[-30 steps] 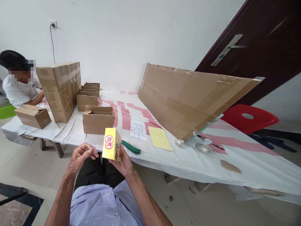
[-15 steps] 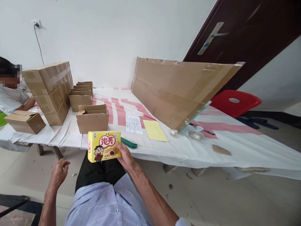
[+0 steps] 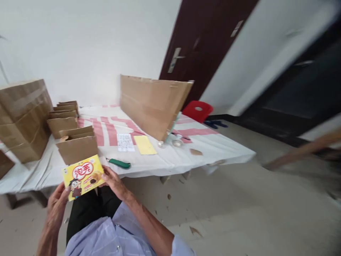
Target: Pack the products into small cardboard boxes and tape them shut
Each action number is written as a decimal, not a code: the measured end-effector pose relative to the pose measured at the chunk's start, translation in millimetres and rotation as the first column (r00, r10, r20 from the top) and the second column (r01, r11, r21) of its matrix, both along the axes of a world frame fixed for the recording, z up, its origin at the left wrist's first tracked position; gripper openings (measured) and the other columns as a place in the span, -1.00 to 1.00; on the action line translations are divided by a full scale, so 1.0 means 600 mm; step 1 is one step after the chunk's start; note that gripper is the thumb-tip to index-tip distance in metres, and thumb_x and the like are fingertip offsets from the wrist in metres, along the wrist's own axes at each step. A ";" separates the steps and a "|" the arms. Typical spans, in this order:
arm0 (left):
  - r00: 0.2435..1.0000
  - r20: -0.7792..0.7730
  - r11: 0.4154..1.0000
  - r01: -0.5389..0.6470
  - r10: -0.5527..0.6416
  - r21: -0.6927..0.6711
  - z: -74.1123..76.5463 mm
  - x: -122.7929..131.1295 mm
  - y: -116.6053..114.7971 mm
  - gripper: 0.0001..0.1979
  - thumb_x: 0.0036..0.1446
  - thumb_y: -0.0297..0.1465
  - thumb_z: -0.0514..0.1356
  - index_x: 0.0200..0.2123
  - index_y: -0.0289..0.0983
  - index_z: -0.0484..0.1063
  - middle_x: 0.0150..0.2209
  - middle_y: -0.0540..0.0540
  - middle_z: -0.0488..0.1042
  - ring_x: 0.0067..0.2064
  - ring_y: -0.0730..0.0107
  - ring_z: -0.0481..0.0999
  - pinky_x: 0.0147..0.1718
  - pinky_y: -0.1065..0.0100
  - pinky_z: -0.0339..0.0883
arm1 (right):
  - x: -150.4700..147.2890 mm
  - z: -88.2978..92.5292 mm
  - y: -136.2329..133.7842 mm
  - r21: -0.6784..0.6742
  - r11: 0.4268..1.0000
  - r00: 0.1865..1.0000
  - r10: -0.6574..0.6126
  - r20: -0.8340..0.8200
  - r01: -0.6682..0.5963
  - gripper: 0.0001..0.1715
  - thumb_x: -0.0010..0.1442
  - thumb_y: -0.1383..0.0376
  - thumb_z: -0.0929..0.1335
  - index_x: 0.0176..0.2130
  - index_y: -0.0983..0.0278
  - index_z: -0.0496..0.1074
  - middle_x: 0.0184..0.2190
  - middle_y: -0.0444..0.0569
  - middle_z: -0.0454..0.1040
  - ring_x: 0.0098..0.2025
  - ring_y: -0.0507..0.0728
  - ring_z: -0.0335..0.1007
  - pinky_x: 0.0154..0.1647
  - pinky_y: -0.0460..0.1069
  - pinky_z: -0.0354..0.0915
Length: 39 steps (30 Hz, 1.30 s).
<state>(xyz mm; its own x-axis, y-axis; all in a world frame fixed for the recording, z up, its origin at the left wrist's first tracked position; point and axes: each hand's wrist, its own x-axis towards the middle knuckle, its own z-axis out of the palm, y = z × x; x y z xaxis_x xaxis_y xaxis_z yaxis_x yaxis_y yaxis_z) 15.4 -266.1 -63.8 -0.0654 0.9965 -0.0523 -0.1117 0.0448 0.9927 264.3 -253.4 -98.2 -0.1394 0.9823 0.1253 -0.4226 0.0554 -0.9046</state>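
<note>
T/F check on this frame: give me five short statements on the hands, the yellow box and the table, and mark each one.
1. Both hands grip the yellow snack box: the left hand at its left end, the right hand at its right end. True.
2. The box lies on the table. False: it is held in front of the table's edge, above the lap.
3. A green-handled tool lies on the white cloth. True.
4. The open cardboard carton nearest the box is red. False: it is brown.
5. The yellow sheet lies on the floor. False: it lies on the table, beside a printed white sheet.
</note>
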 end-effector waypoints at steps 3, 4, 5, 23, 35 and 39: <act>0.993 -0.118 1.000 -0.013 0.014 0.003 -0.002 -0.001 0.037 -0.13 -0.15 0.15 0.54 0.11 -0.29 0.63 0.05 -0.26 0.72 0.19 -0.26 0.63 0.12 0.08 0.57 | 0.011 -0.007 0.015 0.030 0.999 0.998 -0.023 0.063 0.021 -0.18 0.14 -0.19 0.54 0.22 0.16 0.46 0.05 0.00 0.61 -0.07 0.23 0.65 -0.26 0.02 0.58; 0.989 -0.145 1.000 0.013 -0.012 0.005 -0.001 0.002 0.047 -0.13 -0.15 0.15 0.54 0.12 -0.29 0.62 0.07 -0.25 0.71 0.22 -0.26 0.61 0.16 0.07 0.55 | 0.016 -0.008 0.018 0.036 0.999 0.997 -0.031 0.072 0.028 -0.18 0.14 -0.19 0.54 0.21 0.17 0.47 0.06 0.01 0.61 -0.10 0.22 0.64 -0.27 0.02 0.57; 0.987 -0.156 0.999 0.044 -0.042 0.009 0.003 0.006 0.056 -0.12 -0.14 0.15 0.54 0.14 -0.29 0.61 0.08 -0.26 0.71 0.24 -0.26 0.59 0.19 0.06 0.53 | 0.021 -0.009 0.021 0.038 0.999 0.996 -0.037 0.078 0.034 -0.18 0.14 -0.19 0.54 0.20 0.18 0.48 0.06 0.01 0.60 -0.11 0.22 0.64 -0.27 0.02 0.57; 0.970 0.043 0.958 0.245 -0.241 -0.149 0.006 0.037 0.059 -0.36 -0.36 -0.10 0.66 -0.17 -0.29 0.71 -0.14 -0.26 0.76 0.05 -0.33 0.70 0.01 -0.03 0.65 | 0.054 -0.029 0.015 -0.010 0.994 0.994 -0.108 -0.025 0.108 -0.15 0.04 -0.27 0.58 0.03 0.22 0.43 -0.03 0.01 0.64 0.02 0.27 0.62 0.12 0.18 0.47; 0.971 0.114 0.974 0.218 -0.209 -0.068 0.023 0.058 0.017 -0.30 -0.56 -0.02 0.70 -0.39 -0.29 0.57 -0.36 -0.14 0.69 -0.30 0.11 0.69 -0.33 0.30 0.52 | 0.030 -0.055 -0.004 -0.101 0.995 0.973 -0.014 -0.230 -0.009 -0.31 0.10 -0.14 0.60 -0.02 0.24 0.46 -0.13 0.01 0.69 -0.18 0.22 0.68 -0.07 0.14 0.55; 0.978 0.066 0.979 0.201 -0.199 -0.026 0.020 0.075 0.002 -0.36 -0.44 -0.04 0.68 -0.41 -0.28 0.49 -0.39 -0.09 0.65 -0.37 0.24 0.62 -0.35 0.33 0.47 | 0.020 -0.062 -0.013 -0.143 0.988 0.952 0.005 -0.306 -0.052 -0.34 0.13 -0.09 0.59 0.04 0.25 0.53 -0.10 0.05 0.71 -0.11 0.23 0.68 0.00 0.14 0.55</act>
<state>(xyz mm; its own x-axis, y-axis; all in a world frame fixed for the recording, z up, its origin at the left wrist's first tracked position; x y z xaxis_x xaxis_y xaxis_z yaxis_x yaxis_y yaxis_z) 60.4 -264.7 -51.5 0.1394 0.9868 -0.0823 -0.1588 0.1043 0.9818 276.3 -260.9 -135.6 -0.1458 0.9891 0.0197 -0.6783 -0.0855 -0.7298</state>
